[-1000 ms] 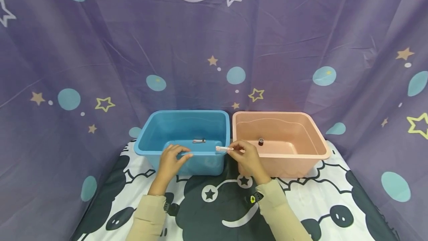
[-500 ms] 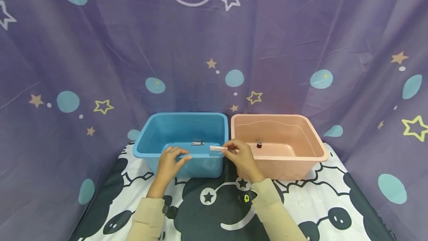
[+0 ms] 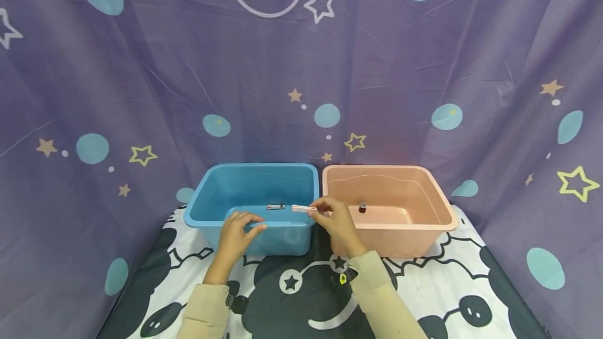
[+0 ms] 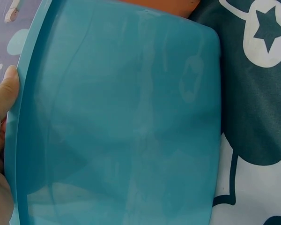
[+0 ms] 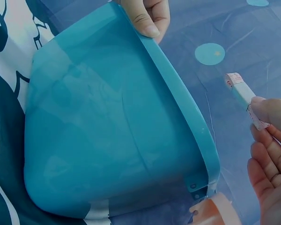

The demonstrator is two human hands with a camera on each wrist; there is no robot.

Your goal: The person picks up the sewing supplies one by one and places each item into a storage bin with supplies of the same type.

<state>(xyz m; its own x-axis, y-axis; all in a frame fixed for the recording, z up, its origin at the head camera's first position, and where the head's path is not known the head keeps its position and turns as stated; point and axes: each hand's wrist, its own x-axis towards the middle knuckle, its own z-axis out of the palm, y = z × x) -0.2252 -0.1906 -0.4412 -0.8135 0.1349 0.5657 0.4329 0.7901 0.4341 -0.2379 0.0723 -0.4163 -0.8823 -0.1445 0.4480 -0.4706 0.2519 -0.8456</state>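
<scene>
My right hand (image 3: 333, 221) pinches a narrow folded measuring tape (image 5: 243, 93), whitish with red markings, between thumb and fingers. In the head view the tape lies level over the right part of the blue tub (image 3: 198, 222). My left hand (image 3: 235, 237) holds the tub's front rim, its thumb on the near side and its fingers behind the rim, partly hidden in the left wrist view. Inside the blue tub lies a small silvery item (image 3: 275, 206), shaped like a nail clipper.
A peach tub (image 3: 395, 227) stands right beside the blue one, with a small dark cylinder (image 3: 362, 207) on its floor. Both rest on a black-and-white cartoon cloth (image 3: 424, 281). A purple patterned curtain (image 3: 264, 77) hangs close behind them.
My right hand has moved the tape slightly left and farther in over the blue tub. My left hand stays at the rim. The whole head view has shifted a little.
</scene>
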